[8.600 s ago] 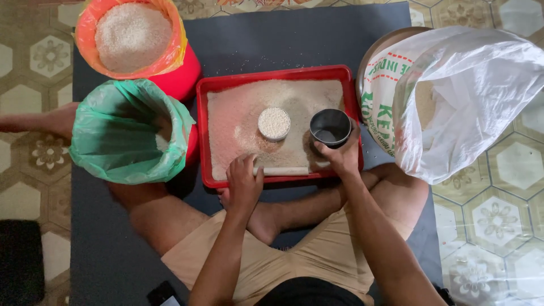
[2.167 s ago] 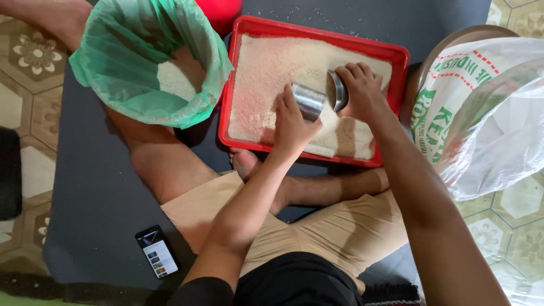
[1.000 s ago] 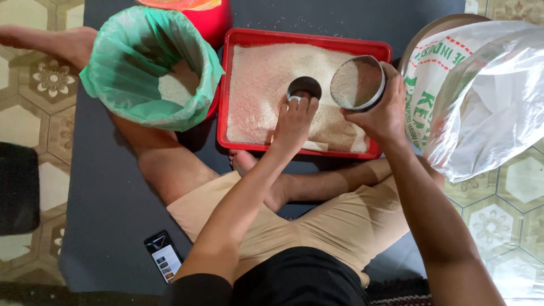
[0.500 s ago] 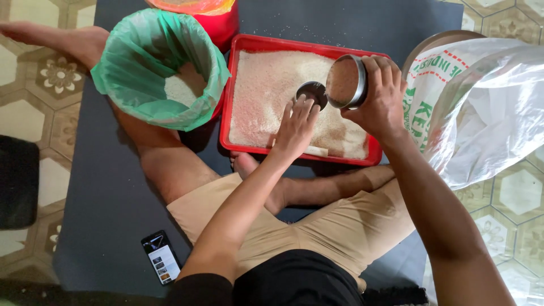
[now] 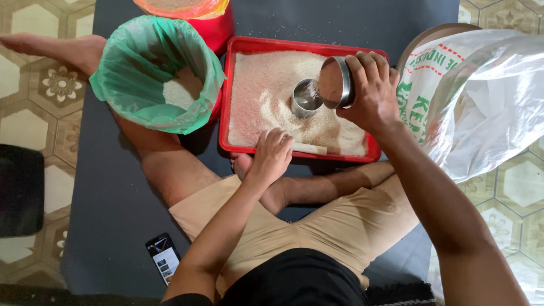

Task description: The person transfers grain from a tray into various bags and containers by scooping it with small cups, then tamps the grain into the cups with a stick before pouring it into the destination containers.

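tipping a metal tin point(image 5: 335, 83) of grain over a smaller metal cup point(image 5: 306, 98) in the red tray point(image 5: 245, 46).

the right hand point(image 5: 371, 90) is clamped around the tin, tilted on its side above the cup, which stands upright in pale grain point(image 5: 266, 96) near the tray's middle. the left hand point(image 5: 272, 156) rests loose and open-fingered on the tray's near rim, holding nothing, just beside a pale stick point(image 5: 309, 148). left of the tray a green-lined bucket point(image 5: 153, 73) holds white grain; a red bucket point(image 5: 198, 14) is cut off at the top edge. a white sack point(image 5: 481, 96) hides the container on the right. a phone point(image 5: 163, 258) lies on the dark mat point(image 5: 102, 198).
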